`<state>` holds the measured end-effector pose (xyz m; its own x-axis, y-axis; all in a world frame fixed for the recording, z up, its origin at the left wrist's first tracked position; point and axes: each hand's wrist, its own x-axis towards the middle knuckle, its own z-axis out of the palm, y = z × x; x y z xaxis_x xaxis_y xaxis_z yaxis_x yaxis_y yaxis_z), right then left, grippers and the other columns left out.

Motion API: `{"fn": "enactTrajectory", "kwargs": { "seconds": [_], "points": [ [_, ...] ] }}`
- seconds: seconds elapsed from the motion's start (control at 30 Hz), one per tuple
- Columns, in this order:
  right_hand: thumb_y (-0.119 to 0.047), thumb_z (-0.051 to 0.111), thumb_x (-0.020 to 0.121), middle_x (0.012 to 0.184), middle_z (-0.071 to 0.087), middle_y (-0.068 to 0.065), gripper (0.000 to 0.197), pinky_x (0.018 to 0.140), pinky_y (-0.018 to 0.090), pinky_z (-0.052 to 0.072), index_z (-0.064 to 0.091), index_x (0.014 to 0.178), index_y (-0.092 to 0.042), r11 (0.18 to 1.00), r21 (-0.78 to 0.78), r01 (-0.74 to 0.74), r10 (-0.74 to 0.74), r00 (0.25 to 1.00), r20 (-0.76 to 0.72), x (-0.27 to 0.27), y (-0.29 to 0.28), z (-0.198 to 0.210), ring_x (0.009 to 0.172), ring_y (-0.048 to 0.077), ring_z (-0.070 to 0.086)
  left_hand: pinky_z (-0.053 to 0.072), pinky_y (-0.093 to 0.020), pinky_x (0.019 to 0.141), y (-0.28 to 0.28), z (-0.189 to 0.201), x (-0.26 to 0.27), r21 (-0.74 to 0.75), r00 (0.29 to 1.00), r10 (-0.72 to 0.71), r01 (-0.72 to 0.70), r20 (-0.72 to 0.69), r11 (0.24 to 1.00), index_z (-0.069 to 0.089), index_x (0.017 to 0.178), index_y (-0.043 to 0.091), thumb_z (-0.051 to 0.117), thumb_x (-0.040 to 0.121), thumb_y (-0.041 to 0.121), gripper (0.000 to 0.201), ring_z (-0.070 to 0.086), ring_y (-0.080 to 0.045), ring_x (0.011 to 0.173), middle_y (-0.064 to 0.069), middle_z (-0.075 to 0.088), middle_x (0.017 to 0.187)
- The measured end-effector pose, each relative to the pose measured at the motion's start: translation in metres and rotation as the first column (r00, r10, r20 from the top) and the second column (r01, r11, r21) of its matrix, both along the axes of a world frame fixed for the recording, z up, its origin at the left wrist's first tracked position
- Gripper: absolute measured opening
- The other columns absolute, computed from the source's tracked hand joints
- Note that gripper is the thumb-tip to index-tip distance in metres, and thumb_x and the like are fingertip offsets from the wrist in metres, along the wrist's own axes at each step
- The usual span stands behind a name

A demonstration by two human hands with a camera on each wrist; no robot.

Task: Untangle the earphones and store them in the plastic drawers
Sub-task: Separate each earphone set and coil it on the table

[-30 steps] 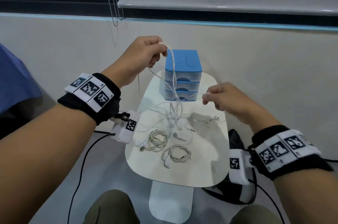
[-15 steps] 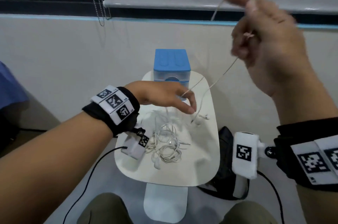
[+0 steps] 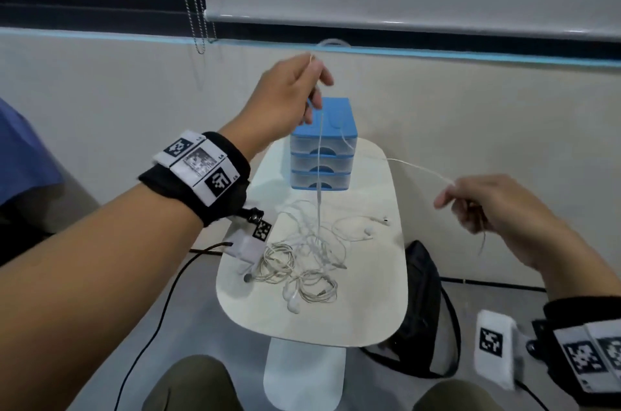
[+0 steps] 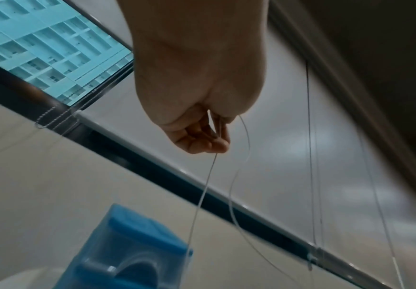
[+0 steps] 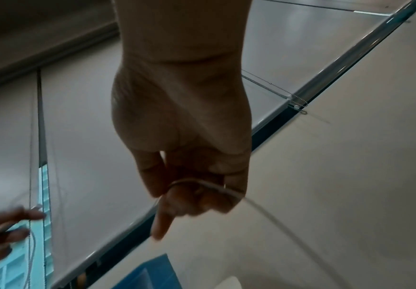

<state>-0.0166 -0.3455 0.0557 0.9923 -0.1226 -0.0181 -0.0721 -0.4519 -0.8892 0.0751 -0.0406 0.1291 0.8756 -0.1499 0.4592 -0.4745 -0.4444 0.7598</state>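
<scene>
Head view: left hand [image 3: 285, 98] raised over the blue-topped clear plastic drawers [image 3: 322, 152], fingers pinching a thin white earphone cable [image 3: 318, 175] hanging to the tangled white earphones [image 3: 302, 262] on the white rounded surface [image 3: 369, 303]; right hand [image 3: 487, 205] pinching the same cable.

Left wrist view: fingers [image 4: 202, 140] curled round cable.

Right wrist view: fingers [image 5: 177, 195] curled on cable, blurred.

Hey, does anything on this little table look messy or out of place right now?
Yes. A knotted heap of thin white earphone cables sprawls across the small white table before the blue plastic drawer unit, whose drawers look shut. One strand runs taut from the left hand, another to the right hand.
</scene>
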Motion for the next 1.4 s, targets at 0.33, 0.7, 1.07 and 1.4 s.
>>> {"fn": "enactTrajectory", "kwargs": {
  "seconds": [0.33, 0.7, 1.07, 1.4],
  "points": [
    [-0.044, 0.083, 0.076, 0.114, 0.074, -0.001, 0.088, 0.094, 0.033, 0.049, 0.036, 0.151, -0.047, 0.917, -0.091, -0.387, 0.389, 0.921, -0.002, -0.020, 0.030, 0.030, 0.107, 0.012, 0.070, 0.045, -0.025, 0.058, -0.027, 0.052, -0.051, 0.035, 0.912, -0.311, 0.313, 0.266, 0.949, 0.067, 0.109, 0.003, 0.037, 0.113, 0.022, 0.035, 0.057, -0.015, 0.061, -0.001, 0.061, 0.080],
    [-0.022, 0.045, 0.110, 0.101, 0.074, 0.021, 0.030, 0.075, 0.033, 0.047, 0.069, 0.109, -0.006, 0.879, 0.011, -0.477, 0.469, 0.868, 0.166, 0.018, 0.108, 0.054, 0.084, 0.023, 0.069, 0.050, -0.032, 0.078, -0.016, 0.036, -0.062, 0.098, 0.874, -0.421, 0.410, 0.242, 0.907, 0.044, 0.148, 0.019, 0.060, 0.097, 0.005, 0.056, 0.053, -0.022, 0.079, -0.015, 0.057, 0.106],
    [0.006, 0.025, 0.087, 0.112, 0.071, 0.019, 0.056, 0.089, 0.033, 0.051, 0.067, 0.122, -0.003, 0.696, 0.414, -0.587, 0.365, 0.785, 0.501, 0.004, 0.089, 0.105, 0.103, 0.028, 0.067, 0.046, -0.018, 0.086, -0.004, -0.057, -0.015, 0.132, 0.848, -0.362, 0.439, -0.386, 0.889, 0.068, 0.096, 0.016, 0.066, 0.100, 0.016, 0.005, 0.061, -0.003, 0.089, 0.008, 0.069, 0.094],
    [-0.004, 0.046, 0.099, 0.094, 0.073, 0.010, 0.028, 0.062, 0.022, 0.045, 0.072, 0.105, -0.012, 0.731, 0.486, -0.479, 0.095, 0.777, 0.623, -0.004, 0.064, 0.112, 0.067, 0.018, 0.059, 0.051, -0.019, 0.080, 0.001, -0.062, 0.001, -0.004, 0.899, -0.271, 0.287, -0.344, 0.958, 0.069, 0.101, -0.001, 0.051, 0.107, 0.021, 0.029, 0.071, -0.010, 0.093, -0.009, 0.077, 0.105]
  ]
}}
